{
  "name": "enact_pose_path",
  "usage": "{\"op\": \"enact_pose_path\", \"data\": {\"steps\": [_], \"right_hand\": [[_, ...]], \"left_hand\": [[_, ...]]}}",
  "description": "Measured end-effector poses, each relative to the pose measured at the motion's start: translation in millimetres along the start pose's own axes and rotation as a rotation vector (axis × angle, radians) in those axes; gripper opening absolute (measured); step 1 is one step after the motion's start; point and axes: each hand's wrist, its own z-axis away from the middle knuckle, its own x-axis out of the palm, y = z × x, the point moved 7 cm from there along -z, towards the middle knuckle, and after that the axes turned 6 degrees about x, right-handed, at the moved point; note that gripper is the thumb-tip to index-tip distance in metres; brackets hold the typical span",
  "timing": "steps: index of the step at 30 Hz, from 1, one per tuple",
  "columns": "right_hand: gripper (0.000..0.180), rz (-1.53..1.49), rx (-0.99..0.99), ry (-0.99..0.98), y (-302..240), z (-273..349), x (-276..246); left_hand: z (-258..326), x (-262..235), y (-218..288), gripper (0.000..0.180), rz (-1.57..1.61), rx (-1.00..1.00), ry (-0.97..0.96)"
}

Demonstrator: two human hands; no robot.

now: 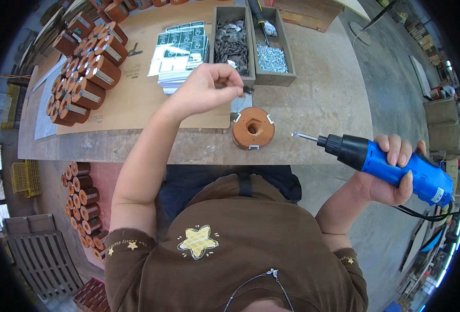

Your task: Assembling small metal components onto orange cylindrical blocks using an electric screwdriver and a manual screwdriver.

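Note:
My left hand [209, 89] is raised over the table, thumb and fingertips pinched on a small dark piece [247, 90]. Just below it, near the table's front edge, an orange-brown spool-like cylinder [261, 136] stands upright with a hole in its top and small white clips at its rim. My right hand [396, 171] is wrapped round a blue and black electric screwdriver [380, 160], held off to the right. Its bit [308, 137] points left toward the cylinder, apart from it. A small shiny piece at the bit's tip is too small to make out.
A wooden tray [295, 78] at the back holds dark pieces [231, 44] and silver screws [271, 58], with a hand screwdriver [259, 18] in it. Stacked printed cards [175, 65] lie left of it. Several similar cylinders [92, 78] stand at the left; more [87, 197] are below the table.

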Motion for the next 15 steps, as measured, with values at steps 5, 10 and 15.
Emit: {"op": "enact_pose_path", "data": {"steps": [5,10,15], "right_hand": [[0.053,-0.043,0.023,-0.009,6,-1,-4],[0.053,-0.059,0.052,-0.037,12,-1,-3],[0.054,-0.048,0.069,-0.04,11,4,-1]], "left_hand": [[42,24,2,0.007,0.307,-0.259,0.02],[46,51,25,0.006,-0.406,-0.06,-0.305],[29,67,32,0.006,-0.739,0.013,-0.443]]}}
